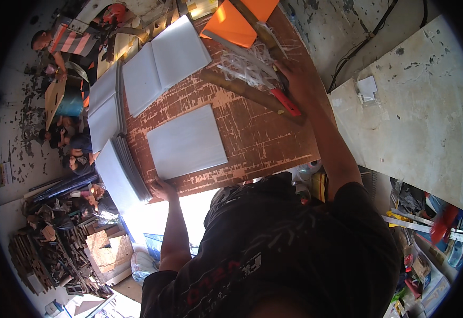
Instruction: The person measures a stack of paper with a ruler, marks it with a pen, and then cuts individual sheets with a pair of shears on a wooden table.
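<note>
Table: a worn brown board (274,130), its surface scratched and patchy, with the paper and tools lying on it.
Side panel: a pale, stained panel (411,111) to the right of the table.
Scrap heap: wood pieces (62,252) piled at the lower left, well apart from the table.
Co-worker: a person in a striped shirt (77,41) at the upper left, beyond the table.
Open paper: white pages (165,61) spread open on the far part of the table.
Stacked paper: a thick white stack (116,172) along the table's left edge, more open white pages (104,119) just beyond it.
Middle paper: a flat white sheet or booklet (188,142), near the table's front edge.
Orange sheets: bright orange pieces (231,24) at the far end.
Left hand: the left hand (163,190) is at the middle paper's near left corner, beside the stack; fingers slightly bent, grip unclear.
Right hand: the right hand (297,85) is beside the red tool; whether its fingers grip anything cannot be told.
Trimmings: tangled white strips (247,66) near the right hand.
Red tool: a red handle (286,102) lying just below that hand.
</note>
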